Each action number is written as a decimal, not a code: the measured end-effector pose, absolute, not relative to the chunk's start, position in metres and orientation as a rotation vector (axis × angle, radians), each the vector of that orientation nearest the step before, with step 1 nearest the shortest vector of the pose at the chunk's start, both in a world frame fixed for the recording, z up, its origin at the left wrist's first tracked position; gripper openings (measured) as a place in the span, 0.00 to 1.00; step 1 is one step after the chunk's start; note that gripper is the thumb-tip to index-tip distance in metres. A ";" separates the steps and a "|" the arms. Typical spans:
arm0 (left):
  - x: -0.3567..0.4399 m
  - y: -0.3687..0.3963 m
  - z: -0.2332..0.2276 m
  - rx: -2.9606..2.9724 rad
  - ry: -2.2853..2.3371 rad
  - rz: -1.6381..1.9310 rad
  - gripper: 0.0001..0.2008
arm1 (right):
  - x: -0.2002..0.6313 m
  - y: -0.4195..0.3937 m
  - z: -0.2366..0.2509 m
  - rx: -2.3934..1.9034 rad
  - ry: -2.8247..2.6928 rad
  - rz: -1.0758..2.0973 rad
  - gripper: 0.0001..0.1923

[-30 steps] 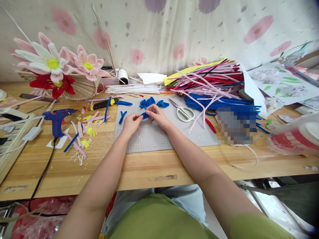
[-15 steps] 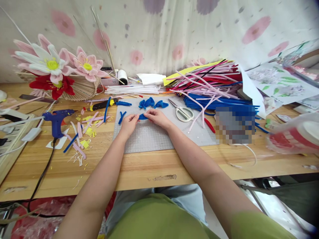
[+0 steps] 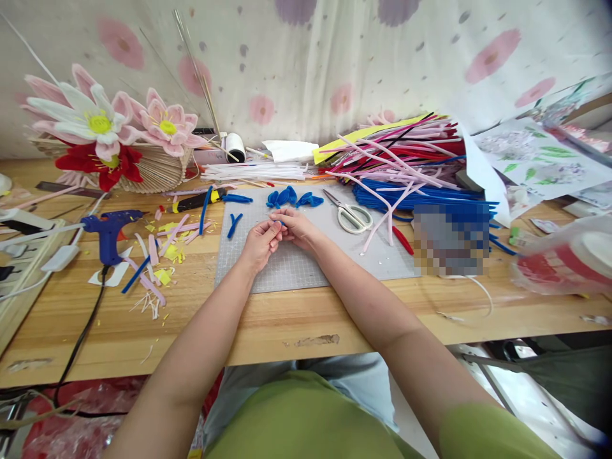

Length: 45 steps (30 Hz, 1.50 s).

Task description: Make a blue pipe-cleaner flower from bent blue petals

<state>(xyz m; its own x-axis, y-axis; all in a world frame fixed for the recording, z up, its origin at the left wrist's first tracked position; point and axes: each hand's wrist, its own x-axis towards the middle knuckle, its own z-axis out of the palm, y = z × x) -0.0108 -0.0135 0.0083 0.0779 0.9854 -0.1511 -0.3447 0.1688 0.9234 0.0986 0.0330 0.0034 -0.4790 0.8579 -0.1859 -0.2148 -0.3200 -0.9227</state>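
My left hand (image 3: 262,243) and my right hand (image 3: 295,228) meet over the grey cutting mat (image 3: 306,268). Both are closed on a small piece of blue pipe cleaner (image 3: 282,222), mostly hidden by the fingers. Just beyond them lie several finished-looking blue pipe cleaner petals (image 3: 287,197). A Y-shaped blue piece (image 3: 234,225) rests on the mat left of my hands, and a folded blue piece (image 3: 238,199) is farther back. Scissors (image 3: 351,213) with pale handles lie to the right of my right hand.
On the left a blue glue gun (image 3: 109,236) stands among pink and yellow scraps (image 3: 165,248). Pipe cleaner flowers (image 3: 100,124) are behind it. Bundles of blue pipe cleaners (image 3: 411,194) and mixed-colour ones (image 3: 406,150) lie at back right. A red-and-white cup (image 3: 564,261) is at far right.
My hands have drawn together and the left one has shifted right. The blue piece, stretched between the fingertips before, is now almost covered by them.
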 end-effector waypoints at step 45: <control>-0.009 -0.016 0.002 0.904 1.009 1.335 0.16 | 0.097 0.028 0.002 -1.031 -1.318 1.529 0.23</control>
